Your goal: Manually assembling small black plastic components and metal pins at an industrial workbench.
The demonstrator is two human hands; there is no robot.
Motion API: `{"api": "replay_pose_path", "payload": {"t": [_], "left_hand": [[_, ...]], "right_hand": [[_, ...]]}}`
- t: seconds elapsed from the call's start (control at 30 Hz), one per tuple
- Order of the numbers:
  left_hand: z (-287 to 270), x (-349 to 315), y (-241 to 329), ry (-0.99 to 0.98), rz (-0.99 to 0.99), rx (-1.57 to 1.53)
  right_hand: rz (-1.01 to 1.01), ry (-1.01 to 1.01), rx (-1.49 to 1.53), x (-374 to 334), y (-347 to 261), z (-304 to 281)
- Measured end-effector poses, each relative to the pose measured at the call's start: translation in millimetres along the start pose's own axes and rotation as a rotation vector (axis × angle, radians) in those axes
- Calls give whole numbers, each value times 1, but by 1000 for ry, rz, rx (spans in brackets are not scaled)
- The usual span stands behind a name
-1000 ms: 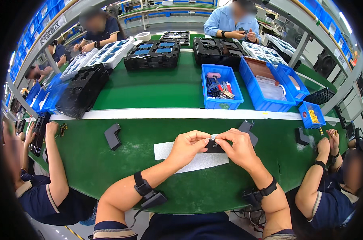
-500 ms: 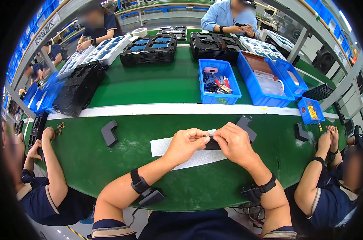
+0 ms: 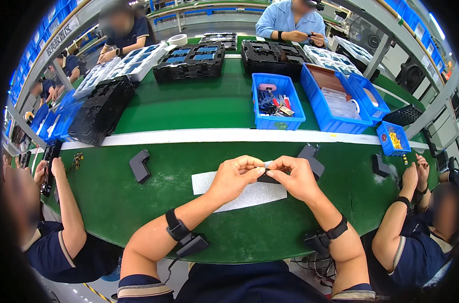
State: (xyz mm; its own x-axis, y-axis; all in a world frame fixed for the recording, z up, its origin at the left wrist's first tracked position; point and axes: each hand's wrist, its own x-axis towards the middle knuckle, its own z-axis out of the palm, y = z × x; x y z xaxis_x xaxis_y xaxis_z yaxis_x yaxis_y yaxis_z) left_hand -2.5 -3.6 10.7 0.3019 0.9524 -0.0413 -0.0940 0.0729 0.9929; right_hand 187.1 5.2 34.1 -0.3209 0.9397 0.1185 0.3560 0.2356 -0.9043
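Observation:
My left hand [image 3: 234,178] and my right hand [image 3: 296,178] meet above the bench, thumb and fingertips pinched together. Between the fingertips is a small dark piece [image 3: 265,172], mostly covered by them, so its kind is unclear. Part of a black block-like part [image 3: 266,179] shows just beneath the thumbs; whether it is joined to the small piece I cannot tell. Under both hands lies a white foam-like sheet [image 3: 254,198] on the green bench top. Beyond my right hand stands a dark grey angled part [image 3: 311,160], and another angled part [image 3: 140,166] lies to the left.
A blue bin of tools [image 3: 278,103] sits past the white ledge [image 3: 189,137], beside a larger blue bin [image 3: 335,101]. Black trays [image 3: 189,63] are stacked farther back. Co-workers sit close on both sides. A small blue bin [image 3: 393,139] holds yellow pieces at the right.
My right hand has turned slightly and less of the black part shows below my fingers. The left co-worker's hands have shifted on a black piece. The right co-worker's fingers have lifted apart.

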Motion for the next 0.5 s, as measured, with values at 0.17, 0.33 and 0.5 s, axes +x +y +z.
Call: {"api": "replay_pose_path", "payload": {"t": [0.17, 0.33, 0.5], "left_hand": [[2, 8, -4, -44, 129, 62], [1, 1, 4, 78, 63, 72], [-4, 0, 2, 129, 8, 29]], "right_hand": [[-91, 40, -41, 2, 9, -5], [-551, 251, -480, 8, 16, 8], [-503, 282, -501, 6, 13, 22]]}}
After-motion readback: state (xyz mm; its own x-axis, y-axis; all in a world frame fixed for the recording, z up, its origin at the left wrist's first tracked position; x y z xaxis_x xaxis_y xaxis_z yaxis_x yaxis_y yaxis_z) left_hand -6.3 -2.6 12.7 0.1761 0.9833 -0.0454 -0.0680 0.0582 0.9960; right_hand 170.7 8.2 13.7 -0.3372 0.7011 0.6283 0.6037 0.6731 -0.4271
